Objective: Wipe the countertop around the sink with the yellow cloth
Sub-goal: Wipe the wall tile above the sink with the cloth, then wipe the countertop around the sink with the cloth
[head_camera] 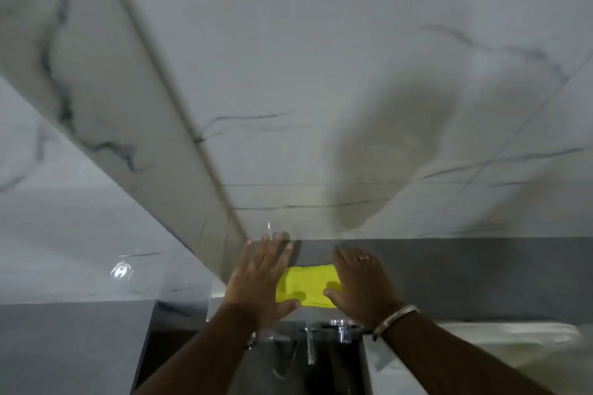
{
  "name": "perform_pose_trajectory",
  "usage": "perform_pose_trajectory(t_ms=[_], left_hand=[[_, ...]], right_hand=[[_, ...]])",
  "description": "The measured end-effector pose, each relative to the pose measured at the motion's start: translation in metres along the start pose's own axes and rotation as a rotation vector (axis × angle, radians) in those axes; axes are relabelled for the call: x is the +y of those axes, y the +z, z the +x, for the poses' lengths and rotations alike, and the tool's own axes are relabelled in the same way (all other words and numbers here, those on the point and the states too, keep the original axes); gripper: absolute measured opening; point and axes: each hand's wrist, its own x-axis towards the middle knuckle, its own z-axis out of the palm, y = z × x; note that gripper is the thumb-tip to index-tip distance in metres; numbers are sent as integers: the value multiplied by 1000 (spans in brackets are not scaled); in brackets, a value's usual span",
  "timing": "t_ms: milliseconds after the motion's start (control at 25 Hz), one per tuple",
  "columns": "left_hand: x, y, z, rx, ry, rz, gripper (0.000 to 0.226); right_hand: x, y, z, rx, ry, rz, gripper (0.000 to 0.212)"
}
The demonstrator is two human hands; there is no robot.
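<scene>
Above my hands the marbled wall (321, 58) fills most of what I see, veined and blurred, with a corner seam running down to just beyond my left fingertips. Under both palms lies the grey countertop (465, 279), a ledge stretching away to the right of my right hand, and I cannot read any wet track or streak on it, so I judge nearly all of that run is still to wipe. Below my wrists, nearer to me, sits the sink (321, 372), dark inside, with the chrome tap (341, 329) just under my right wrist. The yellow cloth (308, 287) lies flat on the ledge between my hands, folded into a rectangle (it looks smoothed out, not bunched). My left hand (261, 276) is spread open, fingers splayed, its thumb edge resting on the cloth's left side. My right hand (361, 282) is likewise flat and unclenched, thumb pressing the cloth's right edge, a ring and a bracelet (396, 319) showing. Neither hand grips anything; both only press down.
</scene>
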Motion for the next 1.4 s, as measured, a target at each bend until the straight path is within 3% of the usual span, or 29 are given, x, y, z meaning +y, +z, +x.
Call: perform_pose_trajectory(t_ms=[120,280,480,640,960,1080,1200,1400], left_hand=[[-10,37,14,-19,56,6,86],[-20,61,28,-216,79,-91,67],[-17,51,22,-238,48,-160,69],[-24,16,1,-302,-77,-309,47],[-57,-44,-105,-185,-254,-470,31],[-74,-52,-170,-95,-359,-596,33],[-97,-61,-229,-6,-530,-715,31],[-161,-51,-317,115,-734,-868,12]], right_hand=[[0,47,21,-70,-13,-39,76],[-9,76,35,-87,-6,-37,75],[-21,58,42,-169,-14,21,42],[-28,31,36,-222,-102,207,32],[-97,-22,34,-286,-363,336,34],[-145,-25,31,-313,-496,347,38],[-198,-25,26,-323,-573,346,22],[-315,-15,35,-397,-657,264,20]])
